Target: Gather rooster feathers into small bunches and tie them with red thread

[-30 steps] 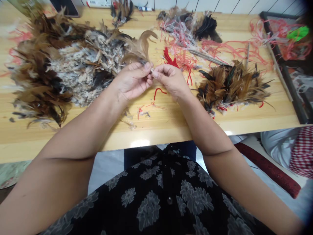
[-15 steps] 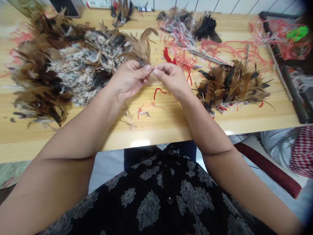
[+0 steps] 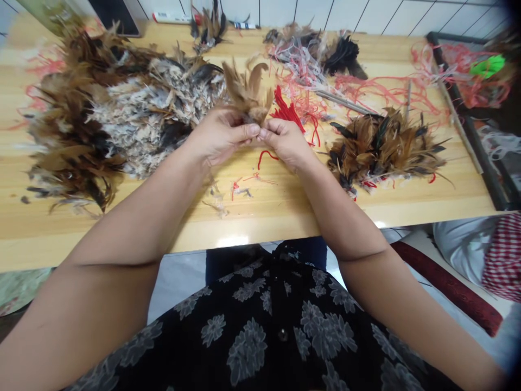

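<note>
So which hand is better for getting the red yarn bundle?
Probably the right hand: it's just beside the red yarn bundle; the left hand is farther off, with brown feathers fanning out above it.

Your left hand (image 3: 222, 136) is pinching, thumb pressing towards curled fingers. Your right hand (image 3: 290, 144) is pinching just beside those fingertips (image 3: 253, 130). Both forearms (image 3: 148, 198) are slanting outward, away from the fingers, to bent elbows.
</note>
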The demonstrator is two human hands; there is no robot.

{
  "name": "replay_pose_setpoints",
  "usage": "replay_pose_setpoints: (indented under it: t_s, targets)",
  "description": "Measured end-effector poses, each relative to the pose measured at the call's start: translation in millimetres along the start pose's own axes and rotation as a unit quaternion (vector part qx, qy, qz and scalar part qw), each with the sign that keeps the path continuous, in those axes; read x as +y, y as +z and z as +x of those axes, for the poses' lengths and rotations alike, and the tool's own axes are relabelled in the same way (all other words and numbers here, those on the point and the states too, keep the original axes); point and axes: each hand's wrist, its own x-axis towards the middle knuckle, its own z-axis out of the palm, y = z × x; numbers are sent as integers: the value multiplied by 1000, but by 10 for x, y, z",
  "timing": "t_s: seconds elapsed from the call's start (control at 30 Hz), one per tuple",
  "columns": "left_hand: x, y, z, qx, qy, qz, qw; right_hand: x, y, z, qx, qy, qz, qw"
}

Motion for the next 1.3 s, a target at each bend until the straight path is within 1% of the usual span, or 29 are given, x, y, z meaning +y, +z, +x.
replay_pose_setpoints:
  t_s: [0.1, 0.17, 0.3, 0.4, 0.5, 0.57, 0.67, 0.77, 0.83, 0.9, 0.97, 1.1, 1.2, 1.3]
  targets:
    - [14, 110, 0, 20, 46, 13, 999, 16, -37, 23, 37, -9, -97, 995]
    - [10, 174, -9, 43, 58, 17, 997, -21, -46, 16, 50, -15, -160, 986]
    - [-40, 241, -1, 103, 47, 11, 993, -125, -2, -40, 56, -13, -245, 968]
    - [-63, 239, 16, 105, 32, 1, 994, -127, 45, -68, 47, -9, -271, 961]
    - [-47, 179, 7, 93, 18, -28, 995, -88, 66, -69, 24, -21, -234, 972]
    - [-31, 104, -5, 90, -7, -34, 995, -80, 63, -65, 11, -24, -176, 984]
    - [-22, -11, -11, 91, -46, -39, 994, -109, 49, -67, 10, -7, -64, 998]
    - [-28, -55, -11, 96, -60, -60, 992, -158, 38, -83, -11, 16, 27, 999]
    - [-25, -40, -16, 89, -66, -69, 991, -192, 40, -97, -33, 32, 57, 997]
    - [-14, -11, -24, 70, -73, -71, 992, -226, 56, -112, -42, 49, 69, 996]
    - [-2, 10, -27, 50, -76, -67, 994, -256, 79, -127, -38, 59, 67, 995]
    - [-24, -16, 16, 42, -50, -22, 998, -284, 83, -142, 2, 59, 29, 998]
    - [-65, -73, 55, 63, -18, 49, 997, -276, 1, -117, 38, 54, -11, 998]
    - [-71, -80, 38, 77, -1, 174, 982, -273, -107, -72, 76, 50, -29, 995]
